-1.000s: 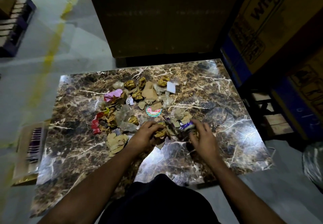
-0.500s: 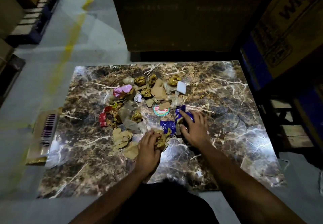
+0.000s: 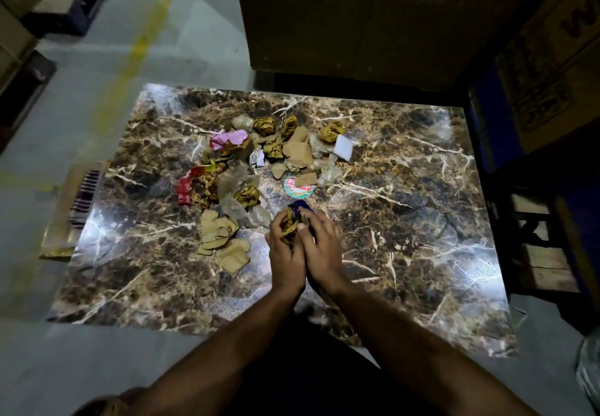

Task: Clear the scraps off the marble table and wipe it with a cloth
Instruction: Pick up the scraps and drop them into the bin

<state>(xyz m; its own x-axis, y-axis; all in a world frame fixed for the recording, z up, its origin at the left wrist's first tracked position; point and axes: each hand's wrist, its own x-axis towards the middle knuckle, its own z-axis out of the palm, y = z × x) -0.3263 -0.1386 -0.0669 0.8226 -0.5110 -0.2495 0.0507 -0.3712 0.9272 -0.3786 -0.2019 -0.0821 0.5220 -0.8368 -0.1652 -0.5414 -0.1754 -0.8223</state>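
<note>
A brown marble table (image 3: 406,221) carries a heap of scraps (image 3: 259,162) in its middle: crumpled gold foil, torn brown card, clear plastic, a pink wrapper (image 3: 227,139), a red wrapper (image 3: 185,188), a round sticker (image 3: 298,189) and a white square (image 3: 343,147). My left hand (image 3: 285,253) and my right hand (image 3: 319,247) are pressed together at the heap's near edge. Between them they hold a bunch of gold and brown scraps (image 3: 289,224) and a blue wrapper (image 3: 300,206). No cloth is in view.
A large dark carton (image 3: 357,16) stands behind the table and printed cartons (image 3: 552,58) at the right. A flat cardboard piece (image 3: 74,204) lies on the floor beside the left edge. Wooden pallets (image 3: 48,10) sit at far left.
My two hands have come together, gathering the blue wrapper and brown scraps into one bunch between them. The head camera has shifted, so the table sits more to the right.
</note>
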